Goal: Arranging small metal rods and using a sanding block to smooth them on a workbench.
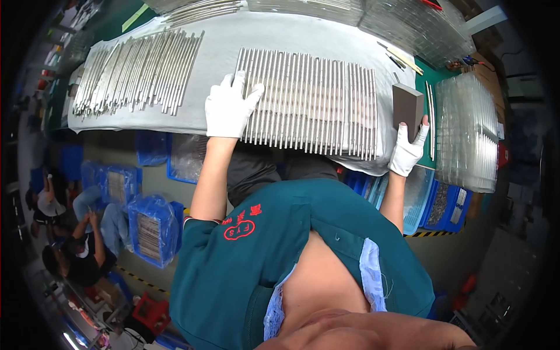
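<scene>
A row of slim metal rods (309, 96) lies side by side across the white cloth (219, 44) in front of me. My left hand (228, 108), in a white glove, rests at the row's left end with its fingers spread; thumb and fingertips touch the outermost rods. Right of the row, my right hand (408, 149), also gloved but with bare fingertips showing, grips the lower end of a dark grey-brown rectangular block (407, 105). The block stands apart from the rods. A second, looser batch of metal rods (140, 70) lies to the left.
Stacked clear plastic trays (466, 131) stand at the right, with more plastic trays (414, 26) along the back. Pens and thin tools (399, 57) lie at the back right. Blue bins (154, 227) sit on the floor at left, near a seated person (87, 248).
</scene>
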